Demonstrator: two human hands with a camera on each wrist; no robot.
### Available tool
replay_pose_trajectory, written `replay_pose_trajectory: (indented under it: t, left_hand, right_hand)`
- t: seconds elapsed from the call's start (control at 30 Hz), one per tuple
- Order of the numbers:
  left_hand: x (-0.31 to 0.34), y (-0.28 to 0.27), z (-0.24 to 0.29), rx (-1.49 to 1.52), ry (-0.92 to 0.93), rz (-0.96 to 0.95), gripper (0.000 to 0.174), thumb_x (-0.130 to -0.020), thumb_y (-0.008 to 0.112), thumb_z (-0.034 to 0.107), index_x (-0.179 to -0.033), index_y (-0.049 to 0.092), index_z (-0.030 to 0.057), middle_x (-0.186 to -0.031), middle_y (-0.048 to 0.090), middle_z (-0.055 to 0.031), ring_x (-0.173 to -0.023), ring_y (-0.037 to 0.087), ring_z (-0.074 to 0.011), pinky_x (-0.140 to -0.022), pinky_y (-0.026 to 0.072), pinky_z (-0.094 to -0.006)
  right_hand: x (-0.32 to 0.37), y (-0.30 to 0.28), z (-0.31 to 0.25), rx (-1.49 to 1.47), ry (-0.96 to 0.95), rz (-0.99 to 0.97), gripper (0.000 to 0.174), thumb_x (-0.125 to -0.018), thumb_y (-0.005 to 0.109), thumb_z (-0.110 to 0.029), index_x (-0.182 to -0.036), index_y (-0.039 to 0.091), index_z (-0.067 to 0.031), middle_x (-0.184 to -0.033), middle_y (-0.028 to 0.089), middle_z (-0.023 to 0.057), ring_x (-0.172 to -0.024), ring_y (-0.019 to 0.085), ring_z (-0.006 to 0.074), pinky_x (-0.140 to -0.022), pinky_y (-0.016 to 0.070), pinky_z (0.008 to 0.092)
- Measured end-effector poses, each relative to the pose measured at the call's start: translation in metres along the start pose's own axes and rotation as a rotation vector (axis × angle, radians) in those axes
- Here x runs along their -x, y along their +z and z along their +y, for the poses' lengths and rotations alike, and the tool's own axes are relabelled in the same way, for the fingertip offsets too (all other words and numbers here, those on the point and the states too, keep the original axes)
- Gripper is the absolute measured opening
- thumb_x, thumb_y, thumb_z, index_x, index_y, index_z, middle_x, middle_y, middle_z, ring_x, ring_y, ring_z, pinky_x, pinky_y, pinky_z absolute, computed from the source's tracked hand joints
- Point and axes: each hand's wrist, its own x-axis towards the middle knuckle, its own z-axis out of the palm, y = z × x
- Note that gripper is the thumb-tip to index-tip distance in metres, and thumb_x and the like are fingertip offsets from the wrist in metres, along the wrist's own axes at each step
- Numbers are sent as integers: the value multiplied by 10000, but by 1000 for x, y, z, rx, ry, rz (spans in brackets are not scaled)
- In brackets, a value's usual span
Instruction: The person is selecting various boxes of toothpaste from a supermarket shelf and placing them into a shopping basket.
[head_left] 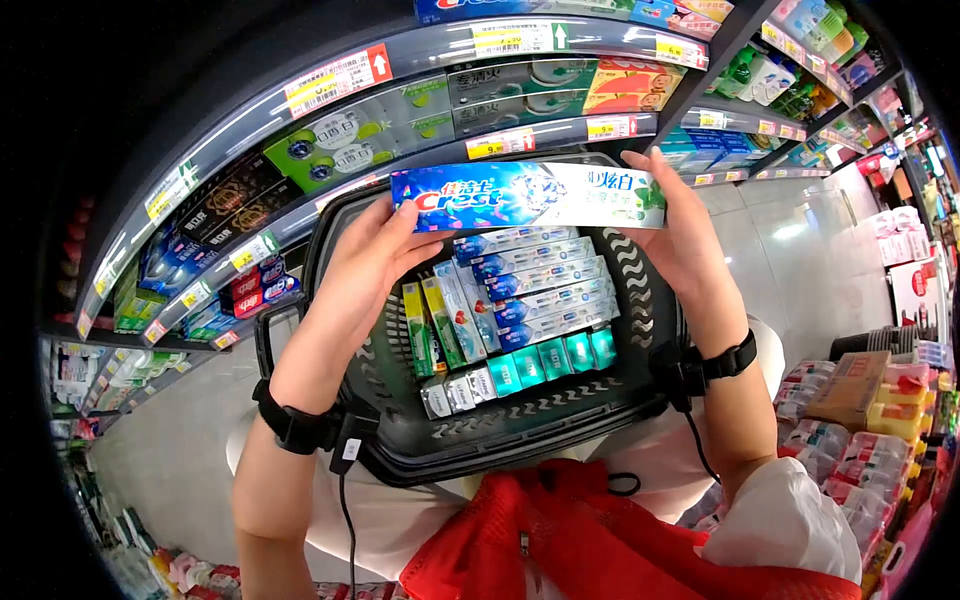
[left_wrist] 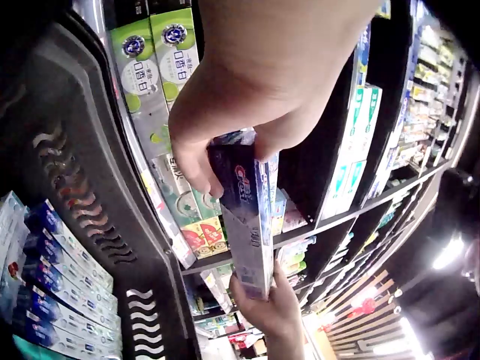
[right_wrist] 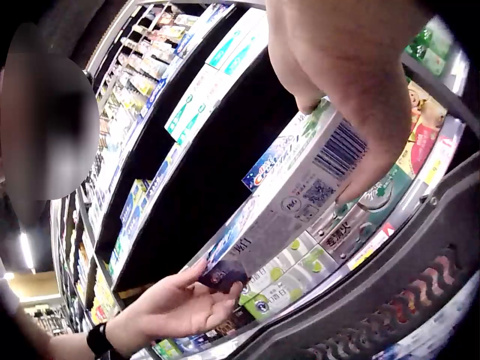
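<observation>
A blue and white Crest box (head_left: 530, 197) is held level above the black basket (head_left: 640, 290), near the shelf edge. My left hand (head_left: 370, 260) grips its left end, with the thumb on the front face. The right hand (head_left: 685, 225) grips the green-leafed right end. Both hands show on the same box (left_wrist: 247, 217) in the left wrist view, the left hand (left_wrist: 247, 90) nearer. In the right wrist view, the right hand (right_wrist: 345, 82) holds the end beside the barcode of the box (right_wrist: 277, 202).
Inside the basket lie several blue-white boxes (head_left: 550, 290), teal boxes (head_left: 530, 368), silver boxes (head_left: 460, 392) and yellow-green boxes (head_left: 418, 330). Shelves with boxed goods (head_left: 330, 145) curve behind it. Stacked packages (head_left: 870, 450) and a cardboard box (head_left: 850, 393) stand at the right.
</observation>
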Motion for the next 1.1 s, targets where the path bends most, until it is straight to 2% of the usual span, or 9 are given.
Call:
replay_pose_trajectory:
  t: [0.07,0.2,0.27,0.33,0.37,0.43,0.53,0.63,1.1]
  left_hand:
    - [1,-3,1,216,30,31,393,-914,446,254,-1173,419,-41,-1089,544,-130,-1020,543,-205,-895,428,-316]
    - [7,-1,5,242,84,126,377,-914,447,228,-1162,410,-53,-1116,525,-151,-1028,540,-218,-903,435,-314]
    - [5,-2,6,243,102,120,392,-911,450,251,-1164,410,-45,-1101,535,-146,-1012,549,-213,-889,444,-309]
    - [4,-4,8,252,84,109,405,-908,449,293,-1156,423,-27,-1073,552,-132,-990,562,-205,-864,455,-295]
    - [4,-1,11,218,93,133,408,-906,443,330,-1141,442,-4,-1045,566,-118,-947,578,-192,-828,467,-284]
    - [1,-6,6,236,77,130,400,-907,439,340,-1129,451,7,-1040,569,-110,-931,577,-183,-813,470,-284]
    - [1,-7,2,269,52,145,397,-908,428,366,-1110,464,27,-1029,572,-94,-906,573,-169,-786,474,-286]
    - [2,-6,3,277,26,167,405,-906,414,396,-1099,471,44,-1022,573,-80,-901,565,-160,-771,476,-288]
    - [-2,-10,-1,282,17,154,405,-896,429,387,-1123,448,53,-1031,551,-74,-905,572,-154,-773,484,-292]
  right_hand:
    - [-7,0,3,-236,69,-26,491,-902,433,-372,-1153,431,50,-1050,539,116,-971,547,181,-808,467,339]
    - [0,10,-9,-235,174,-68,462,-919,348,-396,-1165,428,-13,-1115,518,125,-1016,530,239,-827,452,410]
    - [-2,6,-9,-199,196,-86,447,-922,321,-403,-1152,430,-37,-1079,545,111,-953,562,243,-778,476,403]
    - [-5,-2,-8,-113,192,-167,423,-915,343,-409,-1103,460,-49,-992,584,91,-807,594,204,-657,497,334]
    - [-6,-4,-7,-120,191,-164,423,-915,343,-409,-1103,460,-49,-992,584,91,-807,594,204,-657,497,334]
    - [-7,-5,-7,-142,184,-128,401,-905,376,-413,-1042,491,-54,-893,603,67,-675,581,165,-545,470,273]
    - [-5,-5,-7,-152,146,-131,381,-893,410,-408,-997,511,-55,-852,594,55,-651,565,149,-514,446,253]
    - [-5,-4,-7,-91,126,-118,370,-911,368,-401,-1060,476,-80,-862,593,37,-634,539,131,-522,426,244]
    - [-6,-5,-8,-46,106,-77,329,-888,368,-302,-1064,465,-42,-937,594,65,-712,564,143,-572,428,245]
